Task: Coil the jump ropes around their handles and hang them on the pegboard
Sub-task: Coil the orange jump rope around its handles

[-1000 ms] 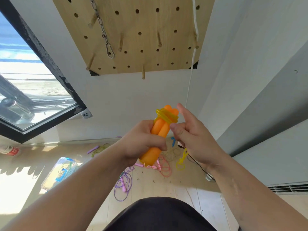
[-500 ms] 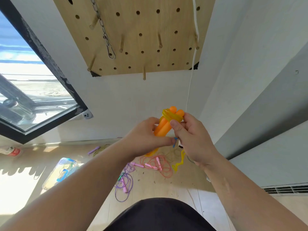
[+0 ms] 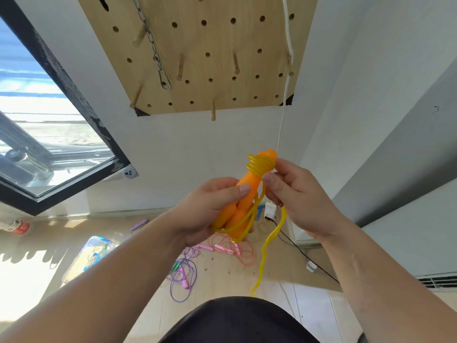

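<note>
Handles [image 3: 247, 191], both orange, lie side by side in my left hand [image 3: 205, 216], fingers curled round their lower half and thumb pressed across the front. Yellow rope [image 3: 261, 165] is wound in several tight turns round their top end, just below the rounded tips. My right hand [image 3: 300, 201] pinches the rope beside that coil between thumb and forefinger, the other fingers loosely bent behind. From there a loop drops along the handles and passes under my left palm, and a loose tail hangs from my right hand toward the floor [image 3: 272, 283]. I hold the bundle up in front of the wall [image 3: 185, 149], below the pegboard [image 3: 210, 38] and well apart from it. Wooden pegs [image 3: 180, 68] stick out of the board; a chain [image 3: 154, 48] hangs on its left part and a white cord [image 3: 288, 45] runs down its right edge. Far below on the floor lie a pink rope [image 3: 244, 253] and a purple rope [image 3: 183, 280], with a clear box [image 3: 86, 258] to their left, near the window [image 3: 49, 144].
</note>
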